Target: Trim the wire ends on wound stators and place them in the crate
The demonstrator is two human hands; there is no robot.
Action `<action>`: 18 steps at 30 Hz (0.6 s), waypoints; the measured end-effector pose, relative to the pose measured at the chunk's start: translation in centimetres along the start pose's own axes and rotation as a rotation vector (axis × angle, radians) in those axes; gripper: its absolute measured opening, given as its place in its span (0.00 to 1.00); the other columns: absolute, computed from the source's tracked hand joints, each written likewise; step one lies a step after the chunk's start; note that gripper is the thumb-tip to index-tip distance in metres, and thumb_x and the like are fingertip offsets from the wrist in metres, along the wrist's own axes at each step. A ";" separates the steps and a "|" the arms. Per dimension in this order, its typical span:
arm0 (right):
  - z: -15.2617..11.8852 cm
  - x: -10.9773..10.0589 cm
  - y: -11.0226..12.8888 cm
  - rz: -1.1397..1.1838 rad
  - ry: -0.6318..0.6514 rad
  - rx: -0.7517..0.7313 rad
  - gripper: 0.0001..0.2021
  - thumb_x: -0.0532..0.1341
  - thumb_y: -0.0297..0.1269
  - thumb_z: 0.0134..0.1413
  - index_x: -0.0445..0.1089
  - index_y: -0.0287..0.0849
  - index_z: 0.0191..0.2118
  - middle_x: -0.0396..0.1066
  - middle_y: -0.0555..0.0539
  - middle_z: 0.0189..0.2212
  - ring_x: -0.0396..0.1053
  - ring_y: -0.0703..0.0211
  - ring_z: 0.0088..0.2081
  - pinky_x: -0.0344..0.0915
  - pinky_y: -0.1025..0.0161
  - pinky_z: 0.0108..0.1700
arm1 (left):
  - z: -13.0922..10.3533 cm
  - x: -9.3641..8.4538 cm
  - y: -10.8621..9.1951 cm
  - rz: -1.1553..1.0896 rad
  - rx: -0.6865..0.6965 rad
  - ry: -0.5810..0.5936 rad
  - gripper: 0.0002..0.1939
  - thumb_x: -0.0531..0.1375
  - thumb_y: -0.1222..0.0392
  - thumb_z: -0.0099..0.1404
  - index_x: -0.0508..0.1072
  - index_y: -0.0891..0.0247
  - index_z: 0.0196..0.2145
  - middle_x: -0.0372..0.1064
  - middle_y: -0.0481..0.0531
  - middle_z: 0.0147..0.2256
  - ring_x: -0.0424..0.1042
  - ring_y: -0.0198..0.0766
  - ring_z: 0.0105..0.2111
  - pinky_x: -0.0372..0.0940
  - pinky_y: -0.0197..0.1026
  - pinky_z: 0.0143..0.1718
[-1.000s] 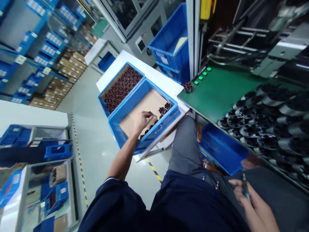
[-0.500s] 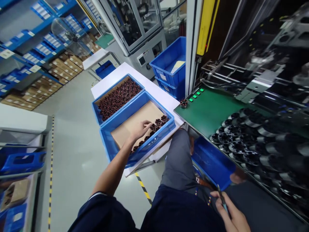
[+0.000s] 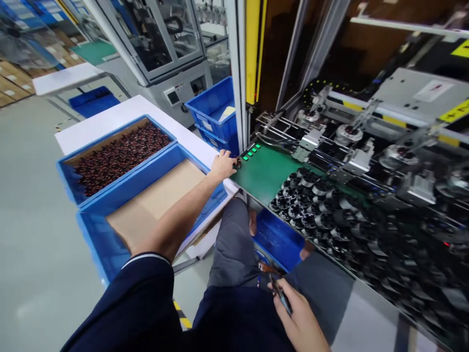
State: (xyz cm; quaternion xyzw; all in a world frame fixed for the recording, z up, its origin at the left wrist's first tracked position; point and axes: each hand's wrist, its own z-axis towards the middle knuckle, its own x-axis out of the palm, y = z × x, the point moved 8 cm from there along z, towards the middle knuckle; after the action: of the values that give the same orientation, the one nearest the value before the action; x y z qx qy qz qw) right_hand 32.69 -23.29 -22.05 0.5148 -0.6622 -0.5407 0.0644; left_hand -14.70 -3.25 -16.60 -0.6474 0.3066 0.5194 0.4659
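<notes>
My left hand (image 3: 223,166) reaches across the blue tray to the near-left corner of the green work surface (image 3: 262,168). Its fingers are closed around a small wound motor stator (image 3: 237,164), which they partly cover. Low in view, over my lap, my right hand (image 3: 298,315) grips a small pair of pliers (image 3: 281,296), its dark tip pointing up and away from me. Many dark stators with pale metal rims (image 3: 308,220) crowd the right part of the green surface. My left forearm hides part of the cardboard-lined blue tray (image 3: 91,239).
A second blue tray (image 3: 66,178) full of copper-coloured wound parts stands beyond the lined one on a white table (image 3: 137,105). Blue bins (image 3: 208,110) sit behind. Machine fixtures (image 3: 311,142) overhang the green surface, and a yellow-faced post (image 3: 252,54) rises at its corner.
My left hand has left the stators in the lined tray and moved right to the one on the green surface's corner. The view has turned right. My right hand still holds the pliers.
</notes>
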 end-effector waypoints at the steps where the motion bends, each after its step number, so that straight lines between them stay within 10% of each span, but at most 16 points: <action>1: -0.4 0.0 -0.6 0.022 -0.010 0.027 0.40 0.54 0.66 0.79 0.84 0.37 0.70 0.81 0.31 0.65 0.82 0.40 0.67 0.74 0.52 0.74 | 0.4 0.0 0.1 -0.020 0.016 -0.005 0.10 0.76 0.64 0.65 0.89 0.62 0.45 0.75 0.70 0.71 0.66 0.68 0.74 0.67 0.71 0.75; 5: -1.4 -0.7 -2.1 0.134 -0.073 0.084 0.37 0.57 0.68 0.79 0.87 0.40 0.63 0.85 0.34 0.55 0.85 0.43 0.60 0.78 0.53 0.69 | -1.3 0.0 -1.1 -0.130 0.100 -0.018 0.10 0.66 0.52 0.75 0.81 0.61 0.41 0.82 0.65 0.55 0.76 0.54 0.57 0.74 0.60 0.66; 9: -0.9 -3.2 0.8 0.266 -0.192 -0.042 0.23 0.60 0.51 0.83 0.88 0.38 0.53 0.78 0.47 0.30 0.79 0.61 0.33 0.77 0.67 0.44 | -10.1 -0.8 -7.7 -0.627 0.311 -0.103 0.22 0.63 0.36 0.81 0.68 0.55 0.39 0.74 0.53 0.38 0.74 0.45 0.40 0.73 0.49 0.48; 14: 0.2 -8.7 5.3 0.552 -0.583 -0.294 0.12 0.67 0.33 0.80 0.86 0.48 0.60 0.75 0.54 0.27 0.71 0.66 0.28 0.68 0.68 0.34 | -21.9 -3.1 -17.4 -0.858 0.533 -0.112 0.18 0.75 0.43 0.75 0.75 0.55 0.41 0.82 0.54 0.47 0.82 0.48 0.48 0.76 0.51 0.50; 18: 0.9 -10.1 8.9 0.618 -0.577 -0.459 0.18 0.72 0.30 0.76 0.86 0.54 0.64 0.78 0.53 0.33 0.71 0.66 0.31 0.73 0.65 0.40 | -25.8 -3.8 -20.5 -0.820 0.558 -0.137 0.15 0.79 0.49 0.73 0.79 0.54 0.45 0.84 0.54 0.52 0.85 0.47 0.51 0.80 0.49 0.51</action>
State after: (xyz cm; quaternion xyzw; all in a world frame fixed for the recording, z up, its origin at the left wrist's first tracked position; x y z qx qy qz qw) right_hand 31.34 -16.17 -10.70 0.0954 -0.6385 -0.7493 0.1476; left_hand 12.32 -19.65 -6.42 -0.5299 0.1229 0.2331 0.8061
